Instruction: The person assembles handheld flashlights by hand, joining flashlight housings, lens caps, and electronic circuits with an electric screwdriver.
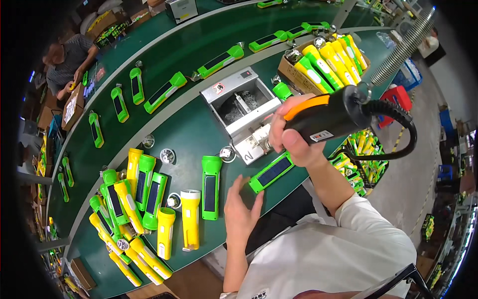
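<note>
Likely screw pickup: right hand (302,149) grasping power screwdriver (331,115) beside screw feeder (253,119); left hand (241,210), fingers loose, near green flashlight (271,173). Next move calls for steadying green flashlight.

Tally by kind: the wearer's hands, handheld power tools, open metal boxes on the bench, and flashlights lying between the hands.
Left hand and right hand: 2
Black-and-orange power tool: 1
Open metal box: 1
Green flashlight: 1
Total: 5

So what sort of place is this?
Probably a factory assembly line: green flashlights spaced along a conveyor, a black corded tool hung from a spring, and a cardboard box holding more.
</note>
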